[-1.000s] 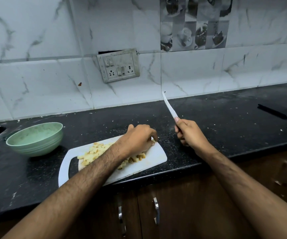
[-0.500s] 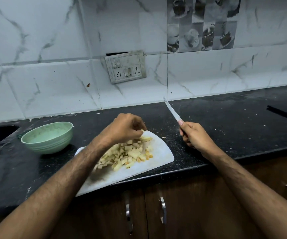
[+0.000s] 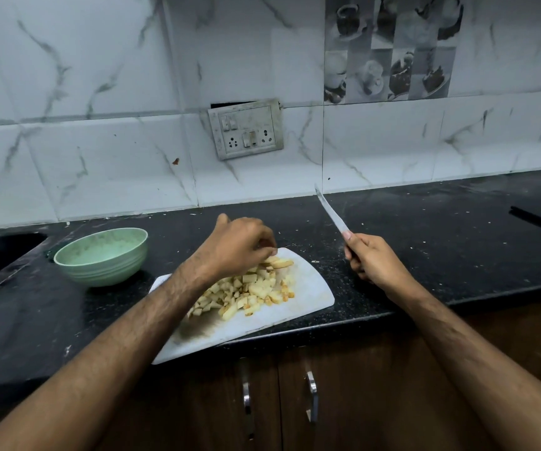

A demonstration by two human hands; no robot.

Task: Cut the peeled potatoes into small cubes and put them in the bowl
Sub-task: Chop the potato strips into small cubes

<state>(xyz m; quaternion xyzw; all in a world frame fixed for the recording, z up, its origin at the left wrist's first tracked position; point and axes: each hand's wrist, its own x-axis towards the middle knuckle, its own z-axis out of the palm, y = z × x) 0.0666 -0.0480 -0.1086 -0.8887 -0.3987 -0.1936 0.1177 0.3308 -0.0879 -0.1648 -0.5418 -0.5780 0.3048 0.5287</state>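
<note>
Grip of my left hand [image 3: 239, 245] curls over potato cubes [image 3: 249, 292] heaped beneath it; right hand [image 3: 371, 262] grips knife [image 3: 332, 211], blade raised. Cutting looks done; bowl [image 3: 101, 257], left of grip, seems unfilled.

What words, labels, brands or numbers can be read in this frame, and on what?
None can be read.
Switch plate: no readable markings.
Picture tile: cups and teapots, no lettering.
Bowl, cutting board, knife: no visible print.
</note>
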